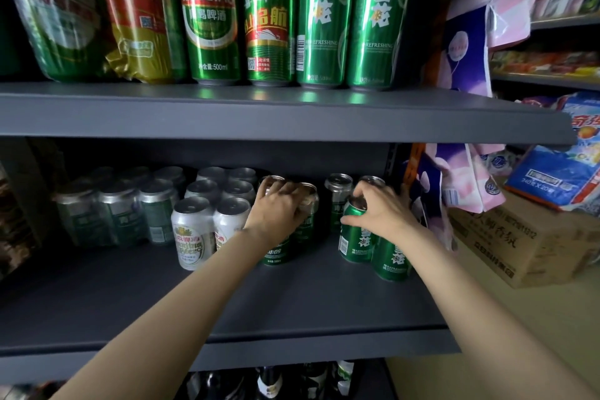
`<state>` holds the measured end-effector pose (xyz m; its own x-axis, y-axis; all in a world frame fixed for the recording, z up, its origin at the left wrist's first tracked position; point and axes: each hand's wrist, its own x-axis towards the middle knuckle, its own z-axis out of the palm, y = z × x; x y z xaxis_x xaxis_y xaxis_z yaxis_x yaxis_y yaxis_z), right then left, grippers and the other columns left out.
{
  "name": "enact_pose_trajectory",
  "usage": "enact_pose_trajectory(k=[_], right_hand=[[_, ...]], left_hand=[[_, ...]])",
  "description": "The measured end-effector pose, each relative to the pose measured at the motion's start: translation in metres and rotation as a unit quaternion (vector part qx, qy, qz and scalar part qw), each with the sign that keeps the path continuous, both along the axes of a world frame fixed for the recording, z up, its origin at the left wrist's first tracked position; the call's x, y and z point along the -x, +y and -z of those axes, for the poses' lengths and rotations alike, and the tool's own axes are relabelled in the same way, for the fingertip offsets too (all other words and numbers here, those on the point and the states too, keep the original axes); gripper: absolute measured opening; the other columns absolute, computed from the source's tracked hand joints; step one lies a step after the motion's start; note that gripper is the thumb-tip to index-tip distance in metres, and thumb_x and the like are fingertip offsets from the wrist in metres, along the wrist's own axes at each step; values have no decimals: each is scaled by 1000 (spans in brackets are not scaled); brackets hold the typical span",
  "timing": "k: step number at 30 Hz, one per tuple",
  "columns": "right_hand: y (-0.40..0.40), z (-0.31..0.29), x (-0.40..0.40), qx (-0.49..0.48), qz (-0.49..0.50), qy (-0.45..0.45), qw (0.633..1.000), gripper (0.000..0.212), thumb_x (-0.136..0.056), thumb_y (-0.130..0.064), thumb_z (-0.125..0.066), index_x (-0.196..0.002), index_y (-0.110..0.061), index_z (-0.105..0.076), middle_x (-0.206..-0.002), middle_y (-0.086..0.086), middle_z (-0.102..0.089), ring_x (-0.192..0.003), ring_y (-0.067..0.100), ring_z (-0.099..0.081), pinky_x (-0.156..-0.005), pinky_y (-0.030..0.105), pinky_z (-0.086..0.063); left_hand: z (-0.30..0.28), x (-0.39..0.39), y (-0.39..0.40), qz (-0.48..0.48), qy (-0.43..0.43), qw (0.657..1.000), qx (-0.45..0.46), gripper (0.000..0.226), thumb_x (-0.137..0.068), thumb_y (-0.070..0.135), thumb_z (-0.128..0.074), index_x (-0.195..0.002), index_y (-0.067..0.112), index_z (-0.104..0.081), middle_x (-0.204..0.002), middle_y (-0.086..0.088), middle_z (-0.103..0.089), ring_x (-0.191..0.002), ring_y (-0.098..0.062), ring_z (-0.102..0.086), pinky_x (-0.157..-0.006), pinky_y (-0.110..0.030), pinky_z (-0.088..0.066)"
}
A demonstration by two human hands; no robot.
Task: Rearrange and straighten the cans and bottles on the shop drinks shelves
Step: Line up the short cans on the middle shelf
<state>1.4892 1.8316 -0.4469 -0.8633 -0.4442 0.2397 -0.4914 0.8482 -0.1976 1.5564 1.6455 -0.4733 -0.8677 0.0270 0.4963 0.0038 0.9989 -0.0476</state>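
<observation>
Cans (355, 237) half hide under your hands: your left grip (279, 204) holds a green can's top, your right grip (380, 208) holds another's.

Upper shelf (259, 114): matt dark grey painted metal, smooth, faint green reflections from cans. Tall green cans (324, 16): glossy metal, strong highlights. Wrapped pack (136, 26) at left: clear shiny plastic film, crinkled. Lower shelf (194, 295): same matt grey finish. Short green cans (355, 243): glossy printed metal, bare silver tops. White cans (191, 237): satin metal under shrink film. Grey multipacks (113, 211): dull, plastic-wrapped. Cardboard box (526, 243): brown, matt, rough paper. Tissue packs (558, 172): soft glossy plastic. Bottles (269, 383) below: dark, shiny, material unclear.
</observation>
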Motion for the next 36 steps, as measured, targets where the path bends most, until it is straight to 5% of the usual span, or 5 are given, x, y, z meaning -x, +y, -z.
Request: enact_pose_trajectory(k=[3, 8, 12, 18, 36], right_hand=[[-16, 0, 0, -20, -40, 32, 999, 59, -78, -48, -67, -127, -24, -46, -133, 1, -46, -128, 21, -40, -113, 50, -8], [-16, -1, -1, -8, -23, 0, 1000, 69, -75, -49, -70, -134, -28, -41, -141, 0, -38, -135, 23, -31, -112, 54, -6], [5, -7, 1, -39, 2, -26, 999, 70, -74, -50, -70, -133, -29, -40, -140, 0, -45, -134, 24, -35, -112, 57, -4], [10, -8, 2, -35, -6, -22, 999, 58, -70, -47, -75, -120, -31, -50, -123, -4, -59, -121, 22, -47, -112, 52, -13], [28, -2, -27, 14, -70, -28, 997, 55, -67, -49, -74, -115, -32, -53, -121, -10, -57, -123, 15, -44, -114, 48, 5]], left_hand=[[15, -17, -7, 8, 27, 999, 32, 47, -74, 40, -40, -101, 19, -71, -104, -1, -69, -96, -24, -66, -91, -47, -47], [13, -20, -8, 3, -33, 999, 23, 55, -92, 34, -48, -143, 23, -34, -148, 2, -36, -135, -21, -32, -113, -38, -13], [4, -17, -4, -39, -33, 998, 48, 61, -92, 42, -43, -147, 34, -17, -147, 4, -32, -134, -21, -29, -109, -38, -17], [-12, 3, 2, -92, -82, 990, 64, 56, -90, 40, -47, -142, 36, -27, -142, 4, -41, -135, -19, -27, -110, -38, -16], [-16, 25, 20, -158, -95, 981, 67, 38, -96, 30, -40, -132, 21, -48, -141, -2, -35, -131, -25, -30, -113, -42, -14]])
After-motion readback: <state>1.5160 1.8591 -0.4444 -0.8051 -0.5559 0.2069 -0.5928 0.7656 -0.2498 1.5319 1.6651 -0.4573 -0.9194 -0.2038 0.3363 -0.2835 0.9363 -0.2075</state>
